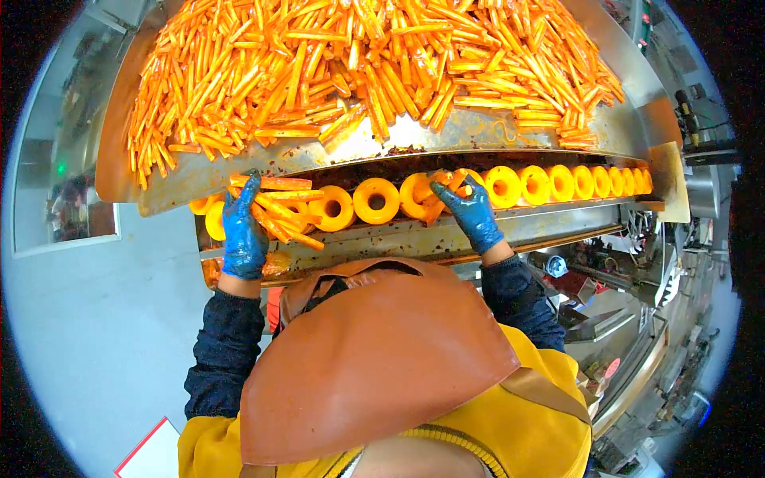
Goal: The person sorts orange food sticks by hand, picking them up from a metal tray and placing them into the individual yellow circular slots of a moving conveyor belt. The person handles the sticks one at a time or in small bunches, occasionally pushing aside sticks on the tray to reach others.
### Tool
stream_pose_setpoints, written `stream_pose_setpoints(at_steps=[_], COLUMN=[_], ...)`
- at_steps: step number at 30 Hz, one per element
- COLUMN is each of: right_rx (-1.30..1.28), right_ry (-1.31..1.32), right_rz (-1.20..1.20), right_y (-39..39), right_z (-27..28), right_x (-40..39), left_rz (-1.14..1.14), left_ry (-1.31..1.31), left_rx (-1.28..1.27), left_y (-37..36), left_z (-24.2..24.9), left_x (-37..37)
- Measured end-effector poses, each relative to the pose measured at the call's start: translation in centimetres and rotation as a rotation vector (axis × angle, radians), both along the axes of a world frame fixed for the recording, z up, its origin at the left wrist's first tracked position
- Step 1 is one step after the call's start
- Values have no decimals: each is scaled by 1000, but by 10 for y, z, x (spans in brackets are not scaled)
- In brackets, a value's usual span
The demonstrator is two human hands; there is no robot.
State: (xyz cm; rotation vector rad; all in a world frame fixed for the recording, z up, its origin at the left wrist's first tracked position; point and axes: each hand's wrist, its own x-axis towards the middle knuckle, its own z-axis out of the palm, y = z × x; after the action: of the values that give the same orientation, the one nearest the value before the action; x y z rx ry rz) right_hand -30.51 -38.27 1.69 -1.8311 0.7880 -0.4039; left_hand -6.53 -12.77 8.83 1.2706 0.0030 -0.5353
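Left hand: blue-gloved, fingers bent round a loose bundle, thumb side up; grip closed, gap filled by sticks.
Bundle of sticks: several orange sticks, fanned, ends uneven, jutting right over the yellow rings at the left of the row.
Right hand: blue-gloved, fingertips partly spread but drawn in on a few sticks; exact count hidden by the glove.
Right-hand sticks: at the ring just left of the hand, partly covering it; cannot tell whether any end sits inside.
Yellow rings: in a row, round dark holes facing the wearer; two between the hands show their holes uncovered.
Metal ledge: wearer's side of the row, dotted with dark residue.
Stick pile: broad heap beyond the row, glossy, lying every way.
Metal tray: under the pile, near strip partly bare and stained.
Step in hand: judged to be placing sticks at the rings, right hand working, left keeping a supply.
Next move calls for: likely squaring the right-hand stick ends to one hole, left bundle kept loose enough to draw from.
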Motion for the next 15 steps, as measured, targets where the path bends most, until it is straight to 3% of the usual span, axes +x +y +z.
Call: stream_pose_setpoints(at_steps=[2, 6, 9, 12, 14, 15], right_rx=[164, 13, -52, 157, 200, 58], right_ry=[-24, -12, -237, -314, -141, 8], right_rz=[-65, 2, -267, -255, -181, -56], right_y=[2, -2, -13, -8, 2, 2], right_z=[-5, -6, 8, 24, 25, 13], right_x=[2, 2, -4, -11, 2, 3], left_rz=[-9, 1, -27, -4, -9, -13], left_ry=[6, -36, -37, 21, 35, 48], left_rx=[1, 13, 33, 26, 23, 23], left_y=[2, 2, 4, 1, -3, -5], left_z=[-7, -11, -12, -3, -7, -8], left_x=[0, -2, 0, -3, -4, -4])
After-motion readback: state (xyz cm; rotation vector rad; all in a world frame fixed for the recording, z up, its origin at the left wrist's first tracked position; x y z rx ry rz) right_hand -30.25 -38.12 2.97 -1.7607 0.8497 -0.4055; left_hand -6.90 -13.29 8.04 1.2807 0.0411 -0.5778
